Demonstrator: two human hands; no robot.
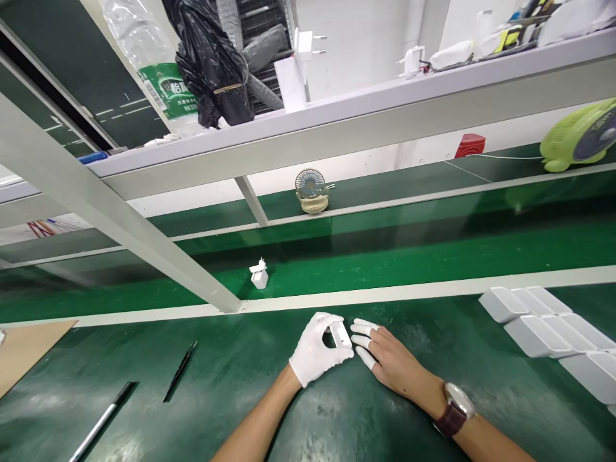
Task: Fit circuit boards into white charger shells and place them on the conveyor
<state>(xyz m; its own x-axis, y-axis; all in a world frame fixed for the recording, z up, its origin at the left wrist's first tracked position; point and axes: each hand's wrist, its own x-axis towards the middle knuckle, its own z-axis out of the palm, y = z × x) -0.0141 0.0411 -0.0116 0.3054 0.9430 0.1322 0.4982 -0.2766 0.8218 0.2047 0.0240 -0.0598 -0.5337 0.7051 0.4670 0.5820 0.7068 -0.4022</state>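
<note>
My left hand (317, 351), in a white glove, grips a small white charger part (339, 334) low over the green bench mat (240, 378). My right hand (385, 356), bare except for white finger cots and a wristwatch, rests on the mat with its fingertips against the same part. Another white plug charger (259, 275) stands alone on the green conveyor belt beyond the bench edge.
Rows of white charger housings (543, 327) lie at the right. Black tweezers (179, 370) and a black pen (103, 418) lie at the left, near a cardboard sheet (24, 350). A slanted grey frame post (115, 221) crosses ahead. Small fans (312, 190) stand behind the belt.
</note>
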